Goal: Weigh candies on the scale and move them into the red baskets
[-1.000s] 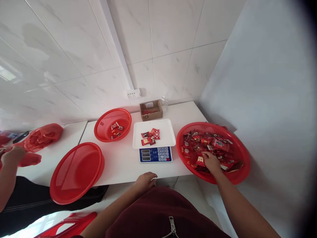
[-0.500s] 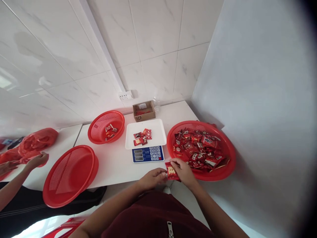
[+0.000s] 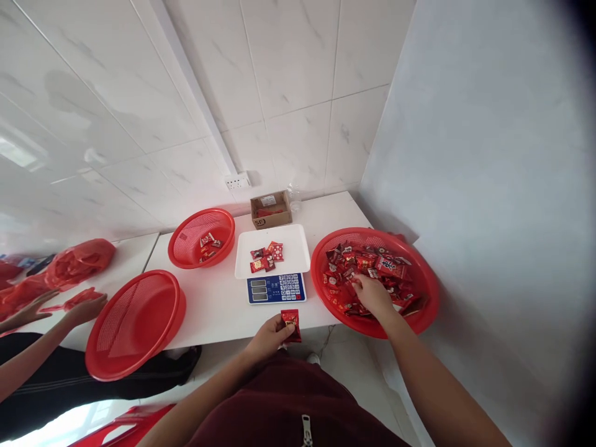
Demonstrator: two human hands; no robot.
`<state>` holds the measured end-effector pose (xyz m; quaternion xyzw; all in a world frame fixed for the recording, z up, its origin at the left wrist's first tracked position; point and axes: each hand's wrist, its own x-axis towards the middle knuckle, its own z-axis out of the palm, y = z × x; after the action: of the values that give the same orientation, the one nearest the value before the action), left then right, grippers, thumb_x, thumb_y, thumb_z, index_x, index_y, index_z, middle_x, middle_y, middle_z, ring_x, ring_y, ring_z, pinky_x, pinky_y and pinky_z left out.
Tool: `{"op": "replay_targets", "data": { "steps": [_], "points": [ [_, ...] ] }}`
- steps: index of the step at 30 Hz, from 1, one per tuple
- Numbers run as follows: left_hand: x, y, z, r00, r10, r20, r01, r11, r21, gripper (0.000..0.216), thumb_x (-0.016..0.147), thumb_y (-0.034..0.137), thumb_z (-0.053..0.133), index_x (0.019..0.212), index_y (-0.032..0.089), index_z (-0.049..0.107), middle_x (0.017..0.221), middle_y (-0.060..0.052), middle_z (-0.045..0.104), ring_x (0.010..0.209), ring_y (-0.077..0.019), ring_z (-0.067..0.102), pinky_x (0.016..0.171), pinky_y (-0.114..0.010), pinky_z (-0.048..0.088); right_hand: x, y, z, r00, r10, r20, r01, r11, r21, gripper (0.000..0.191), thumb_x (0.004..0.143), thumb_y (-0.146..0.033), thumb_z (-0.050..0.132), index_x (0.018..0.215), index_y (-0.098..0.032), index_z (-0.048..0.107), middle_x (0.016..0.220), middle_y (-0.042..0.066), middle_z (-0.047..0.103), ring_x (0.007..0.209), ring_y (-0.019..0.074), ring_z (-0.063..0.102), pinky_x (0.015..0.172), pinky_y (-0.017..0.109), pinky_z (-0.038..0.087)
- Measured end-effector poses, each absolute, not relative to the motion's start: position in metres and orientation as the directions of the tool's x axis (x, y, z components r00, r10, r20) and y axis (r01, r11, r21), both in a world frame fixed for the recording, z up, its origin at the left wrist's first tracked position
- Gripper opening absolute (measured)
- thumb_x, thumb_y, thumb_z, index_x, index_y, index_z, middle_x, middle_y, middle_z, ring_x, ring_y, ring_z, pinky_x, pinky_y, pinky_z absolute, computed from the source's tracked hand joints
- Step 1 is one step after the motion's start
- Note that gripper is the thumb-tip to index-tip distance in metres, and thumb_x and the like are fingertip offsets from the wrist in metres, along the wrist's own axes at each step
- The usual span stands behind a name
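Observation:
My left hand [image 3: 269, 336] grips a small red packet [image 3: 291, 325] at the table's near edge, in front of the blue scale [image 3: 276, 288]. My right hand [image 3: 372, 295] reaches into the big red basket [image 3: 421, 315] on the right, its fingers curled down among several red sweet packets [image 3: 367, 267]. The scale's white tray [image 3: 298, 253] carries a few red packets [image 3: 266, 256]. A smaller red basket [image 3: 189, 238] behind and to the left holds a few packets too.
A stack of red baskets [image 3: 135, 323] overhangs the table's near left edge. A cardboard box [image 3: 270, 210] stands at the back by the wall socket [image 3: 236, 181]. At far left another person's hands [image 3: 84, 308] rest near red plastic bags [image 3: 79, 259].
My right hand lifted a packet from the big basket, passed it to my left hand at the table edge, then went back into the basket. The other person's hands shifted over the red bags.

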<state>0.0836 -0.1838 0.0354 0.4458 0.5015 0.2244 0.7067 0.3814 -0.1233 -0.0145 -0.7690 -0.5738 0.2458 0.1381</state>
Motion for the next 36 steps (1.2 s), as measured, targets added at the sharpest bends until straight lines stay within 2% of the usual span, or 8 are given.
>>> {"op": "replay_targets", "data": {
  "steps": [8,11,14,17,23,26,30,36],
  "points": [
    [0.054,-0.197,0.042,0.284,0.780,-0.558,0.165,0.533,0.830,0.060,0.065,0.061,0.067,0.102,0.015,0.057,0.092,-0.006,0.066,0.081,-0.0177,0.061,0.068,-0.027,0.041,0.341,-0.087,-0.065,0.084,0.949,-0.304,0.829,-0.236,-0.507,0.049,0.078,-0.023,0.054,0.126,-0.019,0.052,0.133,0.015,0.049,0.111,0.0238,0.053,0.089,0.033,0.040],
    [0.045,-0.200,0.041,0.250,0.792,-0.557,0.143,0.539,0.830,0.059,0.066,0.061,0.066,0.104,0.016,0.057,0.097,-0.006,0.066,0.084,-0.0182,0.061,0.070,-0.028,0.042,0.341,-0.089,-0.073,0.075,0.951,-0.300,0.810,-0.234,-0.538,0.037,0.076,-0.023,0.056,0.112,-0.019,0.061,0.121,0.013,0.056,0.102,0.0232,0.057,0.084,0.034,0.042],
    [0.040,-0.200,0.041,0.227,0.798,-0.558,0.142,0.539,0.830,0.061,0.066,0.062,0.065,0.107,0.016,0.056,0.099,-0.007,0.066,0.085,-0.0191,0.062,0.069,-0.028,0.042,0.351,-0.090,-0.074,0.085,0.957,-0.278,0.767,-0.241,-0.595,0.016,0.076,-0.022,0.055,0.087,-0.018,0.065,0.091,0.007,0.066,0.085,0.0201,0.061,0.077,0.032,0.044],
    [0.037,-0.196,0.038,0.240,0.789,-0.566,0.170,0.540,0.825,0.063,0.067,0.061,0.065,0.110,0.016,0.056,0.098,-0.007,0.066,0.086,-0.0200,0.062,0.068,-0.028,0.042,0.359,-0.088,-0.067,0.181,0.954,-0.240,0.701,-0.296,-0.649,0.017,0.078,-0.017,0.047,0.084,-0.019,0.062,0.080,0.006,0.066,0.078,0.0204,0.061,0.074,0.034,0.045],
    [0.031,-0.179,0.027,0.342,0.787,-0.514,0.186,0.480,0.858,0.063,0.069,0.059,0.064,0.111,0.013,0.055,0.096,-0.009,0.067,0.082,-0.0203,0.062,0.065,-0.028,0.041,0.322,-0.081,-0.027,0.271,0.951,-0.148,0.444,-0.260,-0.857,0.041,0.082,-0.035,0.044,0.121,-0.022,0.047,0.100,0.008,0.067,0.080,0.0194,0.065,0.069,0.033,0.051],
    [0.025,-0.165,0.028,0.396,0.771,-0.498,0.209,0.453,0.867,0.062,0.068,0.058,0.065,0.110,0.014,0.055,0.095,-0.009,0.067,0.080,-0.0187,0.062,0.064,-0.026,0.040,0.275,-0.078,-0.005,0.131,0.965,-0.228,0.061,-0.238,-0.969,0.043,0.076,-0.038,0.056,0.115,-0.023,0.049,0.093,0.005,0.068,0.079,0.0198,0.066,0.067,0.032,0.053],
    [0.007,-0.148,0.036,0.433,0.773,-0.464,0.201,0.419,0.885,0.059,0.069,0.059,0.064,0.105,0.014,0.055,0.092,-0.008,0.068,0.079,-0.0173,0.063,0.064,-0.025,0.039,0.213,-0.066,0.008,-0.013,0.947,-0.322,0.000,-0.322,-0.947,0.034,0.071,-0.029,0.060,0.103,-0.019,0.056,0.075,0.002,0.067,0.068,0.0183,0.065,0.062,0.032,0.053],
    [-0.036,-0.134,0.031,0.405,0.777,-0.481,0.169,0.453,0.875,0.061,0.065,0.062,0.064,0.101,0.014,0.055,0.088,-0.007,0.066,0.075,-0.0159,0.062,0.062,-0.024,0.037,0.182,-0.035,0.019,0.026,0.955,-0.295,0.004,-0.295,-0.955,0.056,0.078,-0.031,0.054,0.132,-0.024,0.038,0.126,0.010,0.056,0.102,0.0162,0.061,0.078,0.030,0.052]
  ]
}}
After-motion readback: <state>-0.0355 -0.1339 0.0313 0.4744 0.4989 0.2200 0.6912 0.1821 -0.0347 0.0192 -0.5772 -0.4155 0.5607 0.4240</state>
